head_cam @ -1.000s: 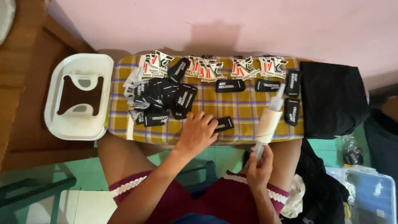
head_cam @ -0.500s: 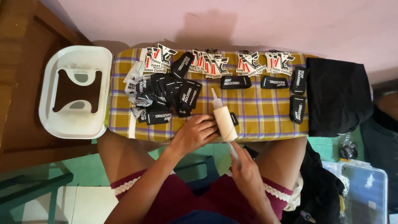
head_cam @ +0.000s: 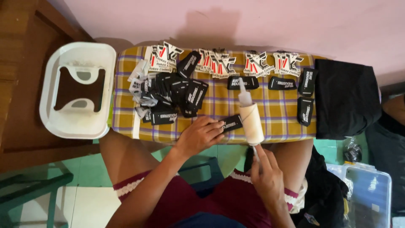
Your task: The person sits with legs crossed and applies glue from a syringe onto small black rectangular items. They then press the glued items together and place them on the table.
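My left hand lies flat on the near edge of the desk, which is covered in a yellow plaid cloth. Its fingers are spread a little and press down on a black patch at the cloth's near edge, just left of the roller. My right hand is below the desk edge, above my lap, and its fingers are closed around the thin handle of a lint roller. The roller's pale cylinder stands over the cloth, tilted with its capped end pointing far, just beside the held patch; I cannot tell whether it touches the patch.

To the left sits a loose heap of black patches, some overlapping and some near the cloth's left edge. Along the far side runs a row of red, white and black patches, with a few single black ones laid apart toward the right. A folded black cloth covers the right end, and a white plastic stool stands left of the desk.

What I judge risky: the patch lies right at the near edge, so a sticky roller pass could lift it or drag it off into my lap if the left fingers ease up. The roller's far end is close to the single black patches and could shove them out of line. The heap is loose enough that a nudge from my left forearm could spill pieces over the edge.
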